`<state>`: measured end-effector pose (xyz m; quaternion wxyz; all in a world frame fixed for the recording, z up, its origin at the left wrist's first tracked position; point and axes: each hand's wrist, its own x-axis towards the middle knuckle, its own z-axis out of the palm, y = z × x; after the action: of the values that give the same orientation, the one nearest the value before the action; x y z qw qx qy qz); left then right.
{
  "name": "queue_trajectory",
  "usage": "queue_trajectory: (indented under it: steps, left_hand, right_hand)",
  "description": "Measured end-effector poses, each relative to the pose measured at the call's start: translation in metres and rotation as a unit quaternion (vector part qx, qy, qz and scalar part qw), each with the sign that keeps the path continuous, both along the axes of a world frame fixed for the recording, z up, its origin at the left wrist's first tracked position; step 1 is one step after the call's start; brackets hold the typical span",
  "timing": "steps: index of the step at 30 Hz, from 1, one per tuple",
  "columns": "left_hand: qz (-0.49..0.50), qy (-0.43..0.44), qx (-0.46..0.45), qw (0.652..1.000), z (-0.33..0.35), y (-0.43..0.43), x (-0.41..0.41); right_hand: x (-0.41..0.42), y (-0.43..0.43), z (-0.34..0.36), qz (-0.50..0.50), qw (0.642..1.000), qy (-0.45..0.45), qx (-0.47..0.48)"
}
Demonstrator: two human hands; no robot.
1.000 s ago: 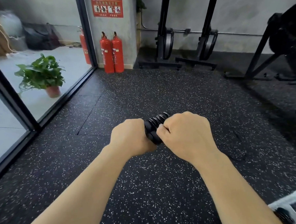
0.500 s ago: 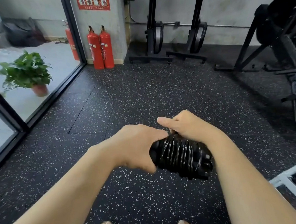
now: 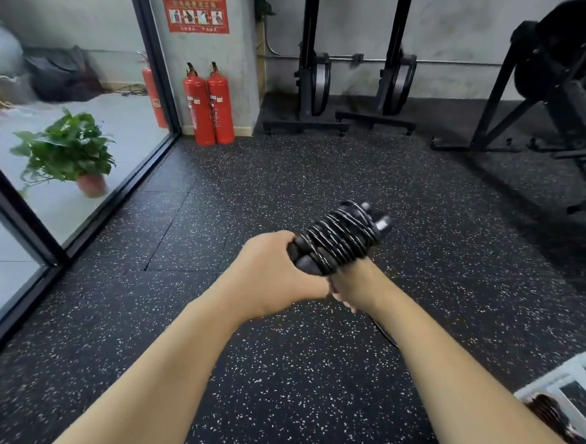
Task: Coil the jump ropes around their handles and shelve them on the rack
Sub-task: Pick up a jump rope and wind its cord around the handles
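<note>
A black jump rope (image 3: 341,239) is wound in many tight turns around its paired black handles, and the bundle points up and to the right. My left hand (image 3: 272,271) grips the near end of the handles. My right hand (image 3: 352,287) sits under and behind the bundle, fingers curled downward; a thin dark strand trails from it toward the floor (image 3: 386,335). What the right fingers pinch is hidden. A white rack (image 3: 561,378) shows at the bottom right corner.
Speckled black rubber floor (image 3: 321,175) stretches ahead. Two red fire extinguishers (image 3: 209,105) stand by a pillar. Black gym machines (image 3: 347,75) line the back wall and right side. A glass wall with a potted plant (image 3: 68,152) behind it runs along the left.
The bundle has swung from lying sideways to pointing up and right. My right hand dropped from on top of the coil to beneath it. The view tilted slightly.
</note>
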<state>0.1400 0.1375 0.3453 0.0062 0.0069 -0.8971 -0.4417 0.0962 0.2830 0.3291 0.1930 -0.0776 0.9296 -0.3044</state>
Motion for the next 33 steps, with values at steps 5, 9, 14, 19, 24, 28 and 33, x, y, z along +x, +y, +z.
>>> queue_trajectory:
  steps: [5, 9, 14, 19, 24, 28, 33]
  left_hand:
    - [0.052, -0.064, 0.02, 0.996, -0.004, -0.029, -0.012]
    - [0.061, -0.08, -0.014, 0.995, -0.009, -0.04, -0.015]
    - [0.097, -0.053, -0.112, 0.987, -0.017, -0.044, -0.018]
    - [0.108, -0.013, -0.195, 0.975, -0.019, -0.04, -0.017]
    - [0.059, 0.023, -0.36, 0.931, -0.022, -0.017, -0.013]
    - [-0.059, 0.08, -0.431, 0.897, -0.023, -0.004, -0.009]
    - [-0.162, 0.098, -0.422, 0.887, -0.01, -0.003, -0.006]
  right_hand:
    - [0.006, -0.012, -0.005, 0.047, 0.998, 0.042, -0.015]
    - [0.022, -0.013, 0.006, 0.129, 0.977, 0.067, 0.157]
    - [0.043, -0.014, 0.023, 0.174, 0.95, 0.143, 0.217]
    - [0.06, -0.013, 0.042, 0.187, 0.932, 0.203, 0.236]
    - [0.059, -0.012, 0.057, 0.192, 0.926, 0.259, 0.198]
    - [0.032, 0.002, 0.059, 0.182, 0.94, 0.247, 0.15]
    - [0.001, 0.021, 0.047, 0.166, 0.979, 0.101, -0.067]
